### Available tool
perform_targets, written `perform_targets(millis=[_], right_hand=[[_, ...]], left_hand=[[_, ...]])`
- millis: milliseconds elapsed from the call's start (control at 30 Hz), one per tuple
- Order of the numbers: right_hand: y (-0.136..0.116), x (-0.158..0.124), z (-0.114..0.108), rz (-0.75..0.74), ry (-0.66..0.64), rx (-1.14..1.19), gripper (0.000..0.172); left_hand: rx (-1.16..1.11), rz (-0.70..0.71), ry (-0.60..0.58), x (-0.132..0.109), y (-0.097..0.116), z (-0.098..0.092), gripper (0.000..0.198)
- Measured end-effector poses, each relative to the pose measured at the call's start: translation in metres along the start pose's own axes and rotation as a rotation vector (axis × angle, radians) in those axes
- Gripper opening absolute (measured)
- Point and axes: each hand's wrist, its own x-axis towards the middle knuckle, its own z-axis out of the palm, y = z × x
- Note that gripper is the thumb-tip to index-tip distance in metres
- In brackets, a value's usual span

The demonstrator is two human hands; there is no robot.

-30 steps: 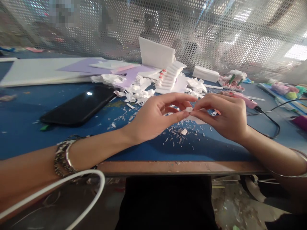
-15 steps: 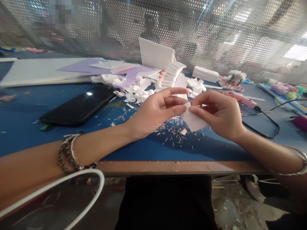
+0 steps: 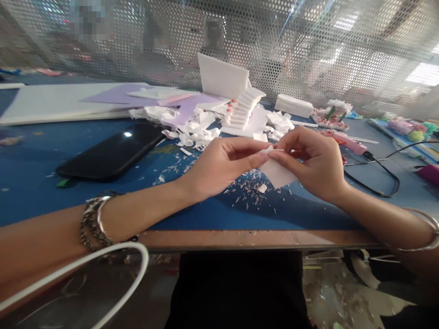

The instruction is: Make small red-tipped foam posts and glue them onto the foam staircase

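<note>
Between my hands is a small white sheet (image 3: 278, 174), looking like paper or thin foam, held by its upper edge above the blue table. My left hand (image 3: 224, 167) pinches the upper left corner between thumb and fingers. From the other side, my right hand (image 3: 312, 162) grips the same edge with thumb and forefinger, the tips almost meeting. A bit of the edge looks folded or raised at the fingertips. Under the hands lie scattered white crumbs (image 3: 245, 194) and one larger scrap (image 3: 262, 188). Behind them stands a white stair-shaped piece (image 3: 244, 109) with small red bits on its side.
A black phone (image 3: 111, 153) with its light on lies at left. Curled white scraps (image 3: 195, 132) and purple sheets (image 3: 120, 99) sit behind. At right are a pink tool (image 3: 353, 145) with a black cable (image 3: 391, 183) and a white block (image 3: 293, 105). A perforated metal screen (image 3: 308, 55) backs the table.
My left hand's raised fingers have come down and closed toward the sheet's edge. My right hand and the sheet have barely shifted.
</note>
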Motion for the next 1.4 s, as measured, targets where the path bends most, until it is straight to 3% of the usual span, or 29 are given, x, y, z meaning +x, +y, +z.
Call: perform_targets(millis=[200, 467, 800, 1067, 1400], right_hand=[[0.002, 0.0, -0.006, -0.106, -0.074, 0.104, 0.016], [0.003, 0.004, -0.017, -0.413, -0.136, -0.268, 0.015], [0.004, 0.002, -0.018, -0.57, -0.055, -0.441, 0.01], [0.005, 0.002, -0.013, -0.342, -0.108, -0.266, 0.005], [0.001, 0.0, -0.007, -0.123, -0.06, -0.048, 0.008]], left_hand=[[-0.05, -0.029, 0.023, 0.002, -0.003, -0.004, 0.024], [-0.174, -0.065, 0.028, 0.004, -0.005, -0.004, 0.022], [-0.147, -0.073, -0.051, 0.004, -0.006, -0.004, 0.014], [-0.007, -0.017, -0.132, 0.005, -0.005, -0.007, 0.021], [-0.091, 0.121, -0.121, 0.003, -0.006, -0.003, 0.017]])
